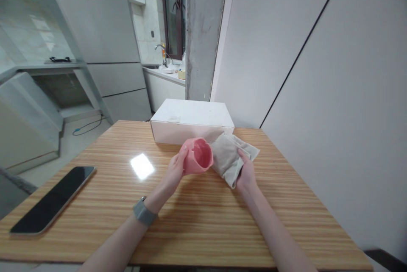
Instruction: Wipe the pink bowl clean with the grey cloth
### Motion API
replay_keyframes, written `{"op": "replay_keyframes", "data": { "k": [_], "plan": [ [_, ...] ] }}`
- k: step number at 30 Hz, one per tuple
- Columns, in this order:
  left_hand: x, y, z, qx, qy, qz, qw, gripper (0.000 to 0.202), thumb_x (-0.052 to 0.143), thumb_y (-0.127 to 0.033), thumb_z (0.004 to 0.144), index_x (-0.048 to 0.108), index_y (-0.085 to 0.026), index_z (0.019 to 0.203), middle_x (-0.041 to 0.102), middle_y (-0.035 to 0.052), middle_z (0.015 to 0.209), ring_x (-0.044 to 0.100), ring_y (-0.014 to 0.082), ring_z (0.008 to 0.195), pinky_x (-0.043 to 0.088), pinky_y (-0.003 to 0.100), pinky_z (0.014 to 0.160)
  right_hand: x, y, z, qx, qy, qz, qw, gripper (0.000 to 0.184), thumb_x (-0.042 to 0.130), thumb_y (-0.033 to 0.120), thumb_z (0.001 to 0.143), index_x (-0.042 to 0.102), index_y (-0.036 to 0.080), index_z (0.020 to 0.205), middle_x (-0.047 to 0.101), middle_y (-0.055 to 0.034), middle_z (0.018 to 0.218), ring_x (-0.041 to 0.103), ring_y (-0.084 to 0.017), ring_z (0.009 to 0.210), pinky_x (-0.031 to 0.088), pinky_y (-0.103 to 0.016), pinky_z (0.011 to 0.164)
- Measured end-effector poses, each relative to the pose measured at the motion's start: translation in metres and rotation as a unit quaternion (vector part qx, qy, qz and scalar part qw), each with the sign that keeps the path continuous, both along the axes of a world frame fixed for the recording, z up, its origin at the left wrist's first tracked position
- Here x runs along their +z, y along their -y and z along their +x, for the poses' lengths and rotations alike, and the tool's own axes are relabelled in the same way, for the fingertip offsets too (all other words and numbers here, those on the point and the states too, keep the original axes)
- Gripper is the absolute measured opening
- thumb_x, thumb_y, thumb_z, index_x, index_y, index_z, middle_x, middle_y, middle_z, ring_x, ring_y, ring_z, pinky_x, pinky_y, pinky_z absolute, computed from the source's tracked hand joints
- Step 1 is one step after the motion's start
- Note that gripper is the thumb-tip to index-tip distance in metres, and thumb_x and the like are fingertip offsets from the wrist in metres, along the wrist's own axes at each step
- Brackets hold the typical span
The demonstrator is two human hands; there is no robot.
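Observation:
My left hand [177, 163] is closed around a pink cup-like holder [192, 159], tilted so that its open mouth faces right and toward me. The rim looks uneven, and the inside appears hollow. In my right hand [246, 174] is a folded grey-beige cloth [226, 157], gripped at its right side with the thumb on top. The cloth's left edge comes close to the holder's rim; whether they touch I cannot tell. Both things are held above the wooden table, in front of a white box.
Behind my hands the white box [190, 113] lies on the striped wooden table [203, 229]. A black phone-like slab [54, 200] rests at the left. A pale wall [318, 94] borders the table on the right; a fridge [104, 30] stands beyond it.

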State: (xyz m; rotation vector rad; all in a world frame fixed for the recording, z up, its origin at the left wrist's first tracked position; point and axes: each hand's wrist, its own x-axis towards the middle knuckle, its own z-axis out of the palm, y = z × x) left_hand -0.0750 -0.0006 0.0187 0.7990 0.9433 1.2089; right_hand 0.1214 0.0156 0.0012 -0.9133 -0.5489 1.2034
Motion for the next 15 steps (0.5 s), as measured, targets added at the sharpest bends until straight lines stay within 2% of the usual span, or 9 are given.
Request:
{"op": "replay_keyframes", "data": {
  "k": [2,4,7,12,14,15],
  "plan": [
    [0.002,-0.004,-0.005,-0.01,0.036,-0.048,0.998,0.052,0.049,-0.053,0.085,0.056,-0.017,0.122,0.066,0.0107,0.114,0.064,0.0239,0.092,0.055,0.031,0.064,0.006,-0.001,0.005,0.049,-0.08,-0.043,0.995,0.022,0.061,0.034,0.073,0.068,0.021,0.089,0.075,-0.0032,0.083,0.07,-0.025,0.08,0.056,-0.042,0.076],
    [0.003,-0.006,-0.008,-0.038,0.062,-0.092,0.993,0.052,0.043,-0.054,0.087,0.057,-0.018,0.123,0.068,0.0101,0.108,0.067,0.0214,0.081,0.054,0.029,0.057,0.011,0.002,0.003,0.074,-0.106,-0.056,0.99,0.023,0.06,0.034,0.075,0.069,0.02,0.091,0.075,-0.0035,0.084,0.07,-0.026,0.081,0.056,-0.044,0.078],
    [0.0,-0.004,-0.008,-0.097,0.082,-0.117,0.985,0.054,0.041,-0.058,0.086,0.061,-0.018,0.117,0.072,0.008,0.094,0.066,0.0183,0.067,0.052,0.027,0.056,0.014,0.014,-0.013,0.15,-0.064,-0.033,0.986,0.03,0.06,0.04,0.077,0.069,0.018,0.096,0.075,-0.0052,0.085,0.07,-0.026,0.086,0.055,-0.043,0.081],
    [-0.004,0.006,-0.003,-0.183,0.067,-0.116,0.974,0.066,0.044,-0.07,0.078,0.063,-0.019,0.116,0.074,0.0085,0.086,0.067,0.0199,0.064,0.053,0.028,0.059,0.018,0.033,-0.029,0.297,0.039,0.056,0.952,0.038,0.067,0.044,0.075,0.066,0.022,0.106,0.073,-0.0031,0.095,0.068,-0.024,0.094,0.053,-0.039,0.086],
    [-0.005,0.007,-0.003,-0.21,0.038,-0.135,0.968,0.069,0.045,-0.072,0.076,0.063,-0.019,0.116,0.074,0.0089,0.084,0.066,0.0201,0.063,0.052,0.028,0.054,0.016,0.032,-0.028,0.319,0.079,0.062,0.942,0.037,0.068,0.043,0.074,0.066,0.023,0.105,0.072,-0.0029,0.099,0.067,-0.023,0.097,0.052,-0.038,0.087],
    [-0.005,0.006,-0.002,-0.221,0.023,-0.147,0.964,0.07,0.045,-0.073,0.076,0.063,-0.018,0.115,0.073,0.0089,0.083,0.066,0.0203,0.061,0.052,0.028,0.051,0.014,0.03,-0.028,0.302,0.094,0.055,0.947,0.035,0.069,0.043,0.074,0.067,0.022,0.102,0.072,-0.0036,0.099,0.067,-0.023,0.096,0.052,-0.038,0.087]
  ]
}}
